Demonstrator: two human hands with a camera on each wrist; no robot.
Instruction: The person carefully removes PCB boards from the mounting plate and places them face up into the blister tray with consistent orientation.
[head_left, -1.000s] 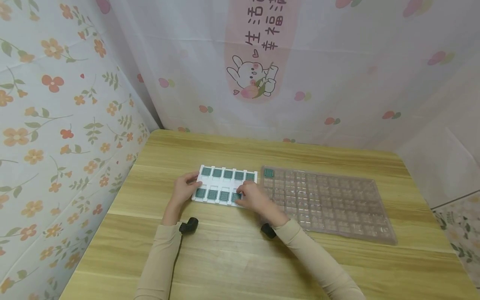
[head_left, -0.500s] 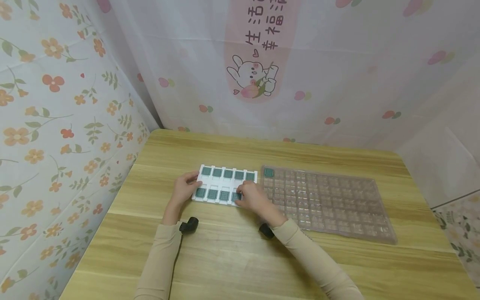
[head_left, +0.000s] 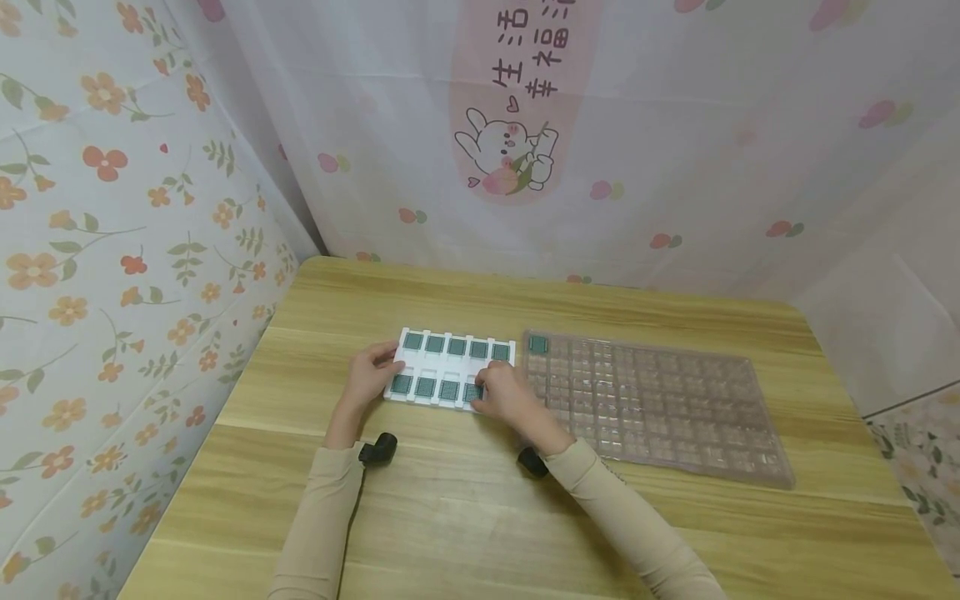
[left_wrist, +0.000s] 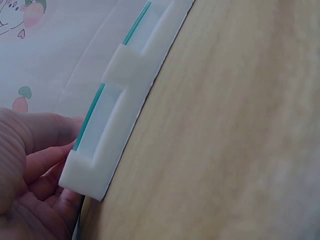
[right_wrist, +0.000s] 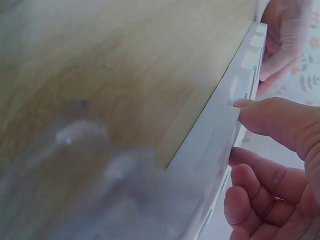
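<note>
A white slotted tray (head_left: pixel 452 367) lies on the table with two rows of square green chips. My left hand (head_left: pixel 367 377) grips its left end, thumb on top at the edge; the left wrist view shows the curled fingers against the tray's side (left_wrist: pixel 117 125). At the right end of the near row, the thumb and forefinger of my right hand (head_left: pixel 510 395) pinch a green chip (head_left: pixel 472 392) seated at its slot. Part of that chip, and the tray's near right corner, are hidden behind the right hand.
A clear plastic tray (head_left: pixel 660 408) with many small compartments lies right of the white tray. One green chip (head_left: pixel 537 343) sits in its far left compartment. Patterned curtains (head_left: pixel 375 167) hang behind and left of the wooden table (head_left: pixel 450 533).
Almost nothing differs. Both hands stay at the white tray with the same hold, and the view has shifted very slightly.
</note>
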